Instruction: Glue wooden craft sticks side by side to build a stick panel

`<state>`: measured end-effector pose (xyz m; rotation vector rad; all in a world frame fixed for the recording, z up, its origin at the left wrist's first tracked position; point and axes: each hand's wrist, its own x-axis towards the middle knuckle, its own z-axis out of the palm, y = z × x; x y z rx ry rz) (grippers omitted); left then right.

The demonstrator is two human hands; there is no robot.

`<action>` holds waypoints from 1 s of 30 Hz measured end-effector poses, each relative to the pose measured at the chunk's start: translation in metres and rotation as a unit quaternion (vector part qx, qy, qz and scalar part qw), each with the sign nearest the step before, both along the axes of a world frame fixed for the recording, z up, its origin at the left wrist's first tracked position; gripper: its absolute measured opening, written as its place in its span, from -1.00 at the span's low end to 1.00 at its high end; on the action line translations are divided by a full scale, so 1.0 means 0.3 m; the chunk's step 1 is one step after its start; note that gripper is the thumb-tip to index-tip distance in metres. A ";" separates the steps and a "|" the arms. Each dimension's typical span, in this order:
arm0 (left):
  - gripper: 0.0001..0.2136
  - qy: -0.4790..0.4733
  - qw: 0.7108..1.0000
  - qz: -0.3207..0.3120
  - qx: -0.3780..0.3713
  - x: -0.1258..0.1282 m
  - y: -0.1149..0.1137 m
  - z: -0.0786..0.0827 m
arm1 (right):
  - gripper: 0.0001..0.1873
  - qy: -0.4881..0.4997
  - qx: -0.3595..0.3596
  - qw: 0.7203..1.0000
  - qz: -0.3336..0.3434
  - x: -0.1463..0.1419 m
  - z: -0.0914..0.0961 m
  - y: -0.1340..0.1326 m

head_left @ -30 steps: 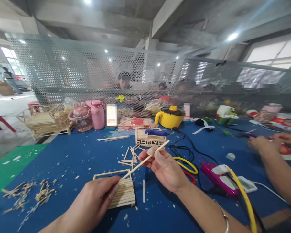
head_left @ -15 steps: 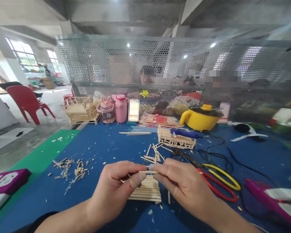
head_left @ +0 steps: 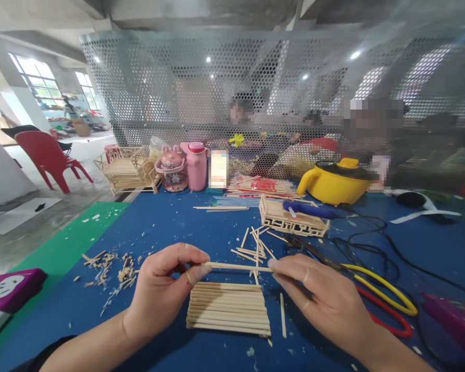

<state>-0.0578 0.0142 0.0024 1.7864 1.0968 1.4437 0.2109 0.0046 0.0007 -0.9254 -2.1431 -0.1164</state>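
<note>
A thin wooden stick (head_left: 238, 267) stretches level between my two hands. My left hand (head_left: 166, 289) pinches its left end between thumb and fingers. The right end sits in the fingertips of my right hand (head_left: 313, 294). Just below the stick, a flat panel of sticks laid side by side (head_left: 228, 310) rests on the blue table. One short loose stick (head_left: 282, 315) lies to the right of the panel, near my right hand. Behind my hands is a loose pile of cut sticks (head_left: 251, 248).
Red-and-yellow-handled pliers (head_left: 391, 305) lie beyond my right hand. A small wooden model (head_left: 290, 219) carries a blue glue gun (head_left: 310, 209) with a trailing cord. Farther back are a yellow pot (head_left: 333, 183) and pink bottles (head_left: 196, 168). Wood scraps (head_left: 112, 268) lie at left.
My hands have moved apart, from close together to the two ends of the stick. More of the stick and the panel shows now. The camera view has shifted slightly.
</note>
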 end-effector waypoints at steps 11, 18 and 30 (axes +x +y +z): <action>-0.66 -0.021 0.936 -0.028 -0.351 -0.085 0.090 -0.071 | -0.78 -0.025 -0.206 0.978 -0.030 0.037 -0.063 0.050; -0.59 -0.028 0.889 -0.109 -0.443 -0.103 0.067 -0.079 | -0.83 -0.027 -0.242 0.970 0.007 -0.010 -0.071 0.077; -0.54 -0.171 0.801 -0.090 -0.566 -0.093 0.070 -0.080 | -0.80 -0.064 -0.239 0.968 0.027 -0.021 -0.058 0.071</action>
